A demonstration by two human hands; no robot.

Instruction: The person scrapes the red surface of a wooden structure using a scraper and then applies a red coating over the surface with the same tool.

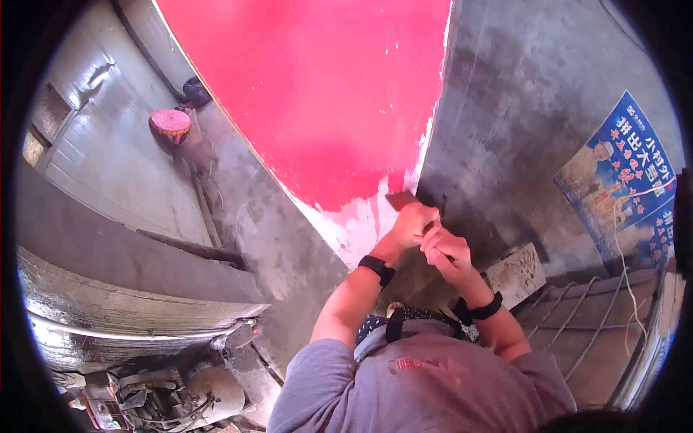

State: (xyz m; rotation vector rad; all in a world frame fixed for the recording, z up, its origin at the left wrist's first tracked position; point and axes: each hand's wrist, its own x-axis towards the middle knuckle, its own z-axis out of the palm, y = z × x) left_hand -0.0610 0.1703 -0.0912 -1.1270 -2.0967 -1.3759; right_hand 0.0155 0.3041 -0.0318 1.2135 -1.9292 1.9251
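Left hand (413,222), right hand (446,252) on brush (401,198) at red panel (325,94), grey wall (520,108)

Ahead we had no room: the brush (401,199), clasped in our left hand (413,222), lay against the red wall (325,94). The grey wall (520,108) closed in the right side. A slab (516,274) and a wire rack (592,317) crowded our right hand (446,249) from below. To the left the concrete (274,238) lay open, machinery (180,397) well apart.
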